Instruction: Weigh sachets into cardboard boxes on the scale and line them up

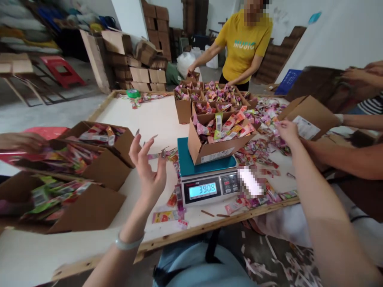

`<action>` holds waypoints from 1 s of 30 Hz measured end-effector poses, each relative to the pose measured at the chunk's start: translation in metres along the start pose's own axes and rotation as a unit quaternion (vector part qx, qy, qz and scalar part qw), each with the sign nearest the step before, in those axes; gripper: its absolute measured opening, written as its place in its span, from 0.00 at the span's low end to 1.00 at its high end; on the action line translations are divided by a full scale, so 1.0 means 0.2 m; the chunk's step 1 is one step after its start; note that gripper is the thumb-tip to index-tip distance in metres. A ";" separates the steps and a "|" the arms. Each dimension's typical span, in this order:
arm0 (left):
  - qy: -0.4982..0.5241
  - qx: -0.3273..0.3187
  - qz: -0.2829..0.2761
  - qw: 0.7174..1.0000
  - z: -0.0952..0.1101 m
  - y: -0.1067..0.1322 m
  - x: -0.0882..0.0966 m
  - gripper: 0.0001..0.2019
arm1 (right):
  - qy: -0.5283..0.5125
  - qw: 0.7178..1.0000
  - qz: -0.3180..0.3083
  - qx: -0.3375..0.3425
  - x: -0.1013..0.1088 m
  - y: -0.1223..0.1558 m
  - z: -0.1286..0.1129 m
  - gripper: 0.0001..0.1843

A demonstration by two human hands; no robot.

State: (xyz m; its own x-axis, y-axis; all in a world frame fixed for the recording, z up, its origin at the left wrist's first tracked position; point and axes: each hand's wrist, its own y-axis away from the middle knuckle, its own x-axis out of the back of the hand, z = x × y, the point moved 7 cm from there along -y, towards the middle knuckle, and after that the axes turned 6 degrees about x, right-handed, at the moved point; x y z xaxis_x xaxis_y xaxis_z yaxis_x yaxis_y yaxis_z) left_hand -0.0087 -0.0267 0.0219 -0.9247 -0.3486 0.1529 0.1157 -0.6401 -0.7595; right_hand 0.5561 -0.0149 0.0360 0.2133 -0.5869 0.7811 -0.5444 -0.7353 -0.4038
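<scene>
My left hand (150, 167) is raised above the table, left of the scale, fingers spread and nothing in it. My right hand (287, 132) reaches over the heap of small candy packets (265, 153), its fingers drawn together at the packets; what they hold is too small to make out. Between my hands is a digital scale (206, 187), its lit display reading about 390. On its teal pan stands an open cardboard box (215, 151) filled with pink, green and orange packets.
Filled open boxes (98, 167) stand at the left, another person's hand (22, 141) over them. More filled boxes (182, 109) stand behind the scale, beside a person in a yellow shirt (243, 44). At right, a co-worker's arm reaches to a tilted box (305, 117). Green tape (133, 93) lies farther back.
</scene>
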 end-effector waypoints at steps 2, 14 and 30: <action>0.012 0.008 0.003 1.000 -0.02 0.01 0.00 0.22 | -0.070 0.997 0.000 0.038 0.07 -0.02 -0.14 0.09; -0.007 -0.004 0.022 1.000 0.00 0.01 0.04 0.23 | -0.215 0.873 -0.283 0.333 0.13 0.20 -1.23 0.28; 0.091 0.251 -0.066 0.961 -0.52 0.37 -0.27 0.34 | -0.361 0.913 -0.181 0.060 -0.05 0.08 -0.66 0.17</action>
State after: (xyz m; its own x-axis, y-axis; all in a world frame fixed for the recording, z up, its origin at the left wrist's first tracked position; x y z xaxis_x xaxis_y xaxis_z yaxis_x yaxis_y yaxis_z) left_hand 0.0132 0.0161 -0.1075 -0.9863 -0.1447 0.0797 0.1105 -0.9366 -0.3324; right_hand 0.4383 0.0234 0.0842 0.8643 -0.3364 0.3740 -0.2485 -0.9320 -0.2639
